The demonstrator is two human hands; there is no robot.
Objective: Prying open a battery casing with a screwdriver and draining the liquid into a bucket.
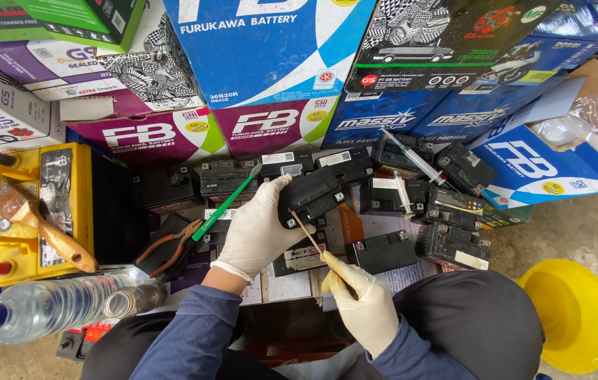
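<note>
Left hand (257, 229) clamped on small black battery (311, 195), tilted above the other batteries; right hand (364, 304) pinches thin stick (306, 232), tip at battery's lower edge; keep battery steady, probe gently; green toothbrush (226, 204) lies left.

Bright even daylight, sharp, wide-angle edge bending.

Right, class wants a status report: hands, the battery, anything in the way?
Left hand grips small black battery. Right hand pinches thin stick, tip at battery's edge. Green toothbrush lies beside the left hand; other batteries crowd around.
</note>
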